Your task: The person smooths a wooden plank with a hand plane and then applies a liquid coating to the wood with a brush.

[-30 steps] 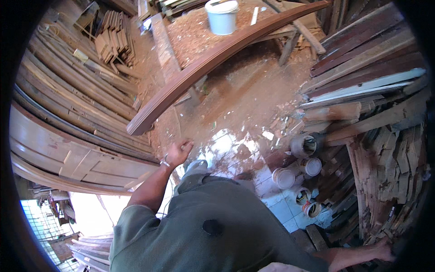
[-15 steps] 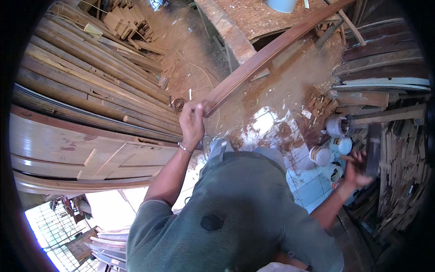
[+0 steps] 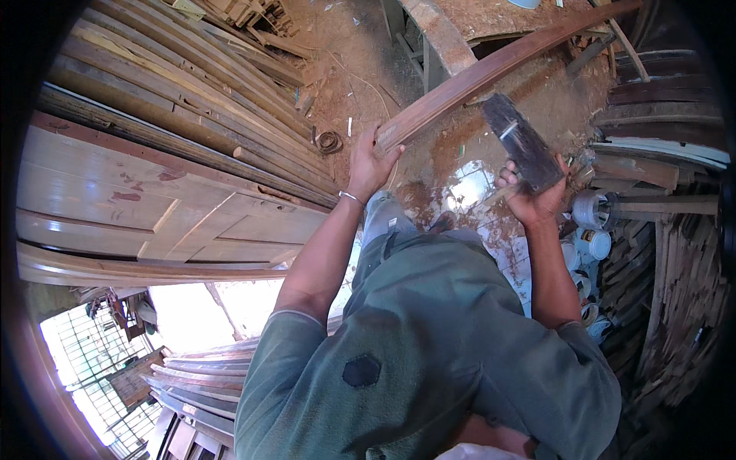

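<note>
From the bench [image 3: 491, 21] out over the littered floor [image 3: 353, 46], ideally steady the moulded timber rail [image 3: 491, 77] by its near end, grasped in the left hand [image 3: 371, 165], and hold the dark flat block [image 3: 524, 146], clutched by one end in the right hand [image 3: 533, 201], clear of the moulding.

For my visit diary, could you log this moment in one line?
left fingers: holding wooden beam | right fingers: holding dark block | buckets: right of right forearm

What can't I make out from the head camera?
- Pale bucket: mostly cut off by the head view's top edge.
- Underside of the dark block: hidden in head view by the block itself and right hand.
- White floor scrap: too small in head view to identify.
</note>
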Motion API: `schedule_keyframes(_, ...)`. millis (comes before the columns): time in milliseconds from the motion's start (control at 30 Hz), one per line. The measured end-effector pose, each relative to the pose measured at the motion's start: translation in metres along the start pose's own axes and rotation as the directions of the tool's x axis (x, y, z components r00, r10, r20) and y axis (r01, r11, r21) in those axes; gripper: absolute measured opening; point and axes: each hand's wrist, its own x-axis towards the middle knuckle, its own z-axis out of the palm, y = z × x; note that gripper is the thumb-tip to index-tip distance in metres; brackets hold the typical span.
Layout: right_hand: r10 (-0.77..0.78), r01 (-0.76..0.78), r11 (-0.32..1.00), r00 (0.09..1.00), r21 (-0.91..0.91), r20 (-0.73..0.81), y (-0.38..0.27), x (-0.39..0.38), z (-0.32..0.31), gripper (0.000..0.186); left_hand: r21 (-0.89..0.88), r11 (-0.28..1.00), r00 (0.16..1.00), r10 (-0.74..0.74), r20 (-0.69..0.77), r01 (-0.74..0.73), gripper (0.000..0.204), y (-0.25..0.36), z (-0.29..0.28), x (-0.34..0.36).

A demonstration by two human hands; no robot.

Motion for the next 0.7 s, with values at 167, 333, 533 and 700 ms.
schedule_keyframes(167, -0.022, 0.022, 0.999, 1.0, -0.041, 0.016, 0.017, -0.008, 0.002, 0.066, 0.013, 1.0, 0.997, 0.011, 0.077, -0.012, 0.057, 0.002, -0.009, 0.005)
schedule_keyframes(333, -0.105, 0.096, 0.993, 0.985, -0.064, -0.138, 0.032, -0.021, 0.009, 0.066, -0.001, 0.999, 0.989, 0.037, 0.144, -0.037, 0.056, 0.003, -0.011, 0.006)
schedule_keyframes(533, -0.093, 0.102, 0.984, 0.993, 0.145, -0.067, 0.083, -0.022, 0.011, 0.071, -0.29, 0.956, 0.946, 0.132, 0.296, -0.043, 0.044, -0.016, -0.031, 0.026)
schedule_keyframes(700, -0.26, 0.224, 0.962, 0.923, -0.155, -0.283, 0.131, -0.014, 0.027, 0.061, -0.51, 0.845, 0.98, -0.074, 0.186, 0.161, 0.022, -0.058, -0.062, 0.064)
